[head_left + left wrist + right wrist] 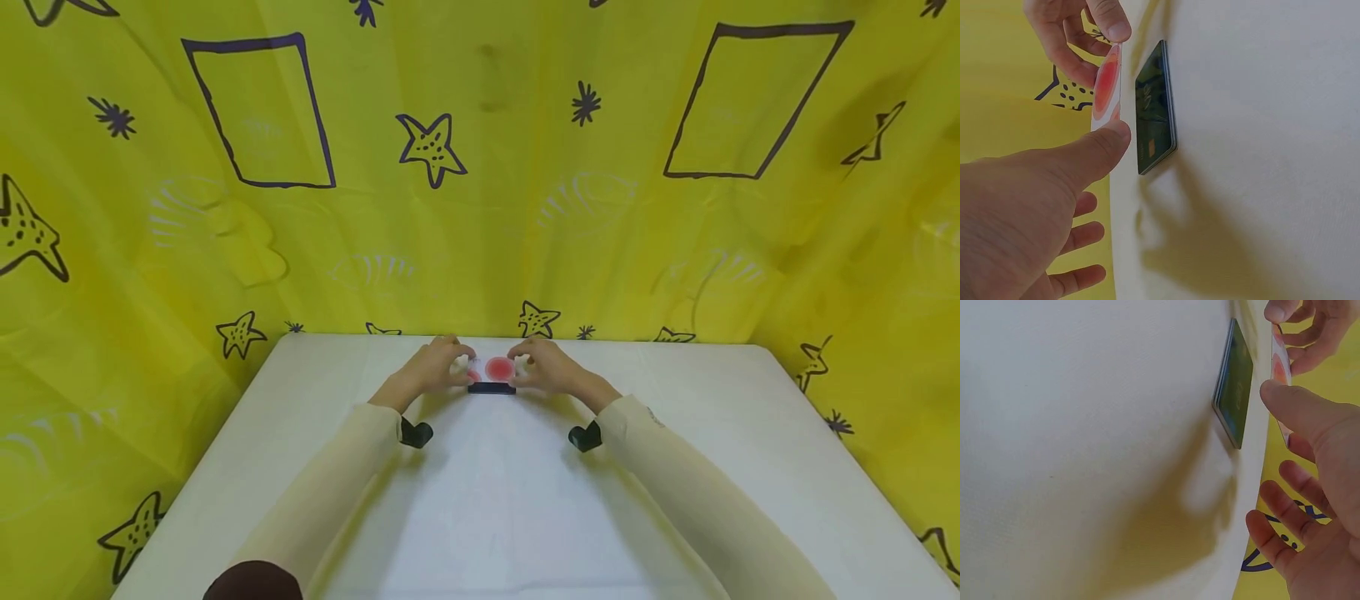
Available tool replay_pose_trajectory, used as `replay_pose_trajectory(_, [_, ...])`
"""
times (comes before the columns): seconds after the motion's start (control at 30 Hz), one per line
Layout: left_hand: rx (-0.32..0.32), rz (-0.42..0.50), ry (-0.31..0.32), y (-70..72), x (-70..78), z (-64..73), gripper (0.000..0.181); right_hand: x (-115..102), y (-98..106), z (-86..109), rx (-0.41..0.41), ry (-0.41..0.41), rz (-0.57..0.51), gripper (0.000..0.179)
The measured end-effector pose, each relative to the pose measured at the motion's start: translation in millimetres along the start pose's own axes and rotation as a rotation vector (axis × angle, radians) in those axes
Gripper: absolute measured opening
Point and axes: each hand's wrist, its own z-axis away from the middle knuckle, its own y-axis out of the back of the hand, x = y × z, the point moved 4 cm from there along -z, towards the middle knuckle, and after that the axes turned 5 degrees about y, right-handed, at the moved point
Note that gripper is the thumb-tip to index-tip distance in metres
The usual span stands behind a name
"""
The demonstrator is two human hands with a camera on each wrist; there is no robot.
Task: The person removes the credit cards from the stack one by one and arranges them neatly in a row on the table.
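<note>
Both hands hold a white card with red-orange circles (499, 369) by its opposite ends. My left hand (435, 367) pinches the left end between thumb and fingers; in the left wrist view its other fingers are spread behind. At the right end, my right hand (553, 368) pinches the card the same way, its lower fingers loosely extended in the right wrist view. Directly below the held card, a small stack of dark bank cards (1155, 112) lies on the white table. The top one is dark green with a small gold chip; layered edges show in the right wrist view.
The white table (495, 500) reaches to a yellow curtain (480, 233) printed with starfish, which surrounds its back and sides. Dark wrist straps (416, 433) stick out below the light sleeves (330, 483). A dark brown rounded shape (253, 581) is at the lower left edge.
</note>
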Motion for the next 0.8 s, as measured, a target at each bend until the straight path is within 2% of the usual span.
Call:
replay_pose_trajectory(0.37, [-0.016, 0.017, 0.003, 7.1, -1.9, 2.3, 0.044, -7.8, 3.7, -1.1, -0.006, -0.038, -0.039, 0.046])
replay_pose_trajectory(0.8, [-0.01, 0.03, -0.002, 11.0, -1.5, 7.7, 0.044, -12.3, 4.7, -1.5, 0.001, -0.029, -0.032, 0.047])
